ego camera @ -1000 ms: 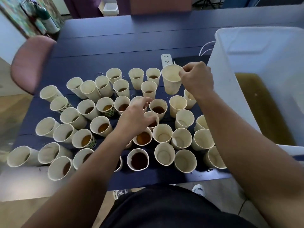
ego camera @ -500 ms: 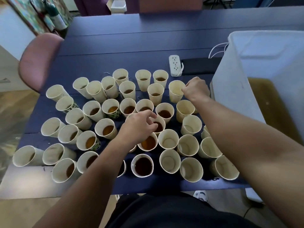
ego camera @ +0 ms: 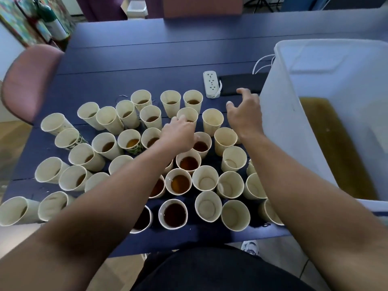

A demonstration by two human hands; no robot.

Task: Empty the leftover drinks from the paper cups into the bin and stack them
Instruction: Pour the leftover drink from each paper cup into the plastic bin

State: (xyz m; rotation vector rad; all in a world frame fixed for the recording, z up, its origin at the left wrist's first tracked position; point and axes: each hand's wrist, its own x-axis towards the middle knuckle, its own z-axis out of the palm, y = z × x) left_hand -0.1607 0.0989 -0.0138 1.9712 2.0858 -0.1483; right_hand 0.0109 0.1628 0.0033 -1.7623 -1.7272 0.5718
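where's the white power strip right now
Head view: the white power strip lies on the table's far right, beside a black flat object, behind the cups.

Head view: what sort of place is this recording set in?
Probably an office or meeting room: a long dark blue table with a white power strip on it, a pink upholstered chair at its side, and a dark tripod base on the floor behind.

table (ego camera: 147, 59): dark blue, long, runs to far edge
power strip (ego camera: 211, 84): white, on table, white cable looped at its side
black flat item (ego camera: 241, 82): just right of power strip, type unclear
chair (ego camera: 27, 80): pink, at table's left side
floor (ego camera: 12, 127): light wood
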